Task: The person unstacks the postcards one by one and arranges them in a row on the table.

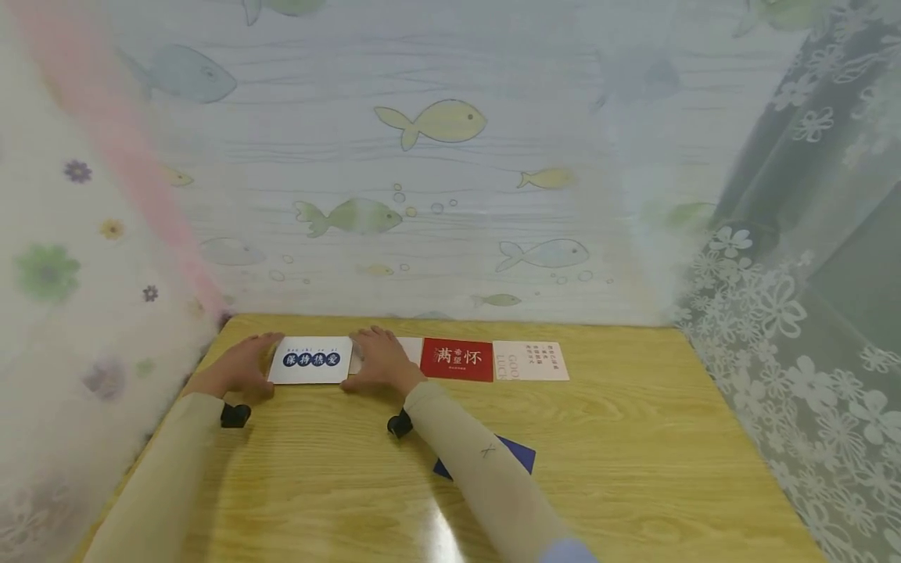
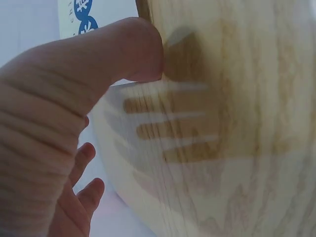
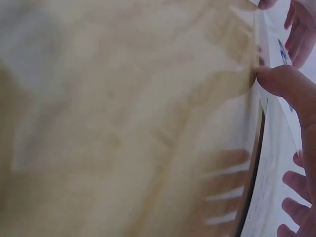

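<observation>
A white card (image 1: 311,360) with blue round characters lies at the left end of a row of cards. My left hand (image 1: 238,365) holds its left side, thumb at the near corner and a finger at the far corner. In the left wrist view the thumb (image 2: 133,49) touches the card's corner, with other fingers (image 2: 89,197) spread off it. My right hand (image 1: 382,360) holds the card's right side the same way; its thumb (image 3: 281,84) shows at the edge in the right wrist view. That hand partly hides a pale card (image 1: 411,349) behind it.
Further right in the row are a red card (image 1: 457,360) with white characters and a pale pink card (image 1: 533,360). A dark blue card (image 1: 517,453) lies partly under the right forearm on the wooden table (image 1: 633,469). Patterned fabric (image 1: 450,188) hangs behind.
</observation>
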`<state>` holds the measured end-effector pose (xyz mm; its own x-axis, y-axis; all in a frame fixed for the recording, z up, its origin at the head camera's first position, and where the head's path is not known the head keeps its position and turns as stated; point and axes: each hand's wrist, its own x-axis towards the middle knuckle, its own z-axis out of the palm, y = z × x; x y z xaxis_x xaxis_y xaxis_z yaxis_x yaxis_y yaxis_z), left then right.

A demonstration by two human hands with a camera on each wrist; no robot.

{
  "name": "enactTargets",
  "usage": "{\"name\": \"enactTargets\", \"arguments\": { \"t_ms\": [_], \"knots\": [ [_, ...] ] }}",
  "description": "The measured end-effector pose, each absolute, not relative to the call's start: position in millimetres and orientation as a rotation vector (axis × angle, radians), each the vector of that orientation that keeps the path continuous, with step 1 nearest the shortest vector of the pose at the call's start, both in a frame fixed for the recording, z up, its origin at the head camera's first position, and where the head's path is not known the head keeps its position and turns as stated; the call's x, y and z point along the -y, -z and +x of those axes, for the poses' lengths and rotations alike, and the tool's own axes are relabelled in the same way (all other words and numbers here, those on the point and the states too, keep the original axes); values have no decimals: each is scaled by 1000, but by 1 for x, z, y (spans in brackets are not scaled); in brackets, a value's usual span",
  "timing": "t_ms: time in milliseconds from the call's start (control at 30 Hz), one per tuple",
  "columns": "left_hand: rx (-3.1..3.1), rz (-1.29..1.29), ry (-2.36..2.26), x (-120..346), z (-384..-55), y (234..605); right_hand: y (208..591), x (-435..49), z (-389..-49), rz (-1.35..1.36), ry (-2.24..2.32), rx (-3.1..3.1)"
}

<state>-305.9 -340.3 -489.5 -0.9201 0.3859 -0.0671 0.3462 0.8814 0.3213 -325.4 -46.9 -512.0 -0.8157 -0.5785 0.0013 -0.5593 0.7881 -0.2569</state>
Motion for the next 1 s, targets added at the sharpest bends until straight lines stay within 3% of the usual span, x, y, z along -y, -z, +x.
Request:
{"name": "enactTargets", "arguments": {
  "t_ms": [400, 1000],
  "knots": [
    [-2804, 440, -505, 335, -320, 487, 521, 48, -346, -965, 438, -2842],
    [-2759, 342, -492, 337, -325, 479, 518, 58, -349, -925, 399, -2805]
  ]
}}
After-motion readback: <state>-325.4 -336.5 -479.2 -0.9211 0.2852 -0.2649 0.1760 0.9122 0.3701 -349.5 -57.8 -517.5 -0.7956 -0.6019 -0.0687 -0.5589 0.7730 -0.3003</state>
